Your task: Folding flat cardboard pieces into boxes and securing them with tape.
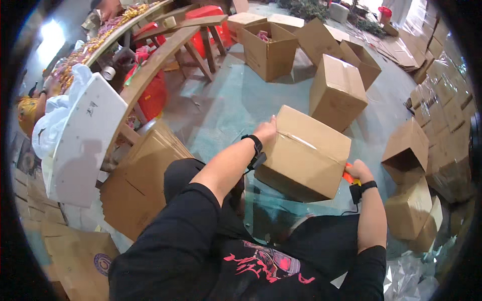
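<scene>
"Between left hand [266, 131] and right hand [358, 170], why steady the taped box [311, 143] that way?"

"Probably to stop sliding: with one against the left end, grip hidden; with the other, apart, wrapped around an orange tool [347, 174] beside the right end."

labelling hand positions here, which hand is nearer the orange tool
Right. The right hand holds the orange tool at the cardboard box's right end; the left hand is across the box, at its left end.
</scene>
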Tool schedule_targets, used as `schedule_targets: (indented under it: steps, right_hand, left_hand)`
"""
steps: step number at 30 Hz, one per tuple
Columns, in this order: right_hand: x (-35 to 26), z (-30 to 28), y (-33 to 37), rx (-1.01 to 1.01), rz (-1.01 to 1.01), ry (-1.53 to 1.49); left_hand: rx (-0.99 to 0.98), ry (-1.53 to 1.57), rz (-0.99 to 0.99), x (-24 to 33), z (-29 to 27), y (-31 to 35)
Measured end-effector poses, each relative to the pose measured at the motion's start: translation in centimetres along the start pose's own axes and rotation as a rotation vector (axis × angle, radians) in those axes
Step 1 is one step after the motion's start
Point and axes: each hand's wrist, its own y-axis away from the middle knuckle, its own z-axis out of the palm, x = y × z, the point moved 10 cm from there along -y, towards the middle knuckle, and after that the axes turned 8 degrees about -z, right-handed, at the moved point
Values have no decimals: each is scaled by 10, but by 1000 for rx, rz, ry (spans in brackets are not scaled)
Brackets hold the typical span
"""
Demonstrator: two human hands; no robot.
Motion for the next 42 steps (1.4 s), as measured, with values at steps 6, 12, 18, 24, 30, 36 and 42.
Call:
schedule_targets:
  steps: [6, 12, 18, 24, 30, 36, 42]
  right_hand:
    - [0, -27, 4, 540, -161, -48]
    - [-25, -112, 47, 1156, -131, -835]
    - [-106, -137, 60, 403, -713, -1240]
    - [-129, -77, 142, -161, -683, -674]
    - [-117, -28, 146, -204, -653, -694]
    - [-80, -7, 168, -330, -463, -747]
    - [-49, -3, 192, -47, -566, -603]
  left_hand:
    - [-87, 242, -134, -12, -4, 30]
    - [-686, 656, -223, -19, 85, 101]
    - [-618, 1006, -342, -4, 151, 115]
    - [-895, 600, -449, 9, 131, 144]
    - [-849, 681, -56, 66, 107, 180]
    - [-601, 1035, -14, 50, 53, 87]
    - [-908, 393, -78, 62, 55, 119]
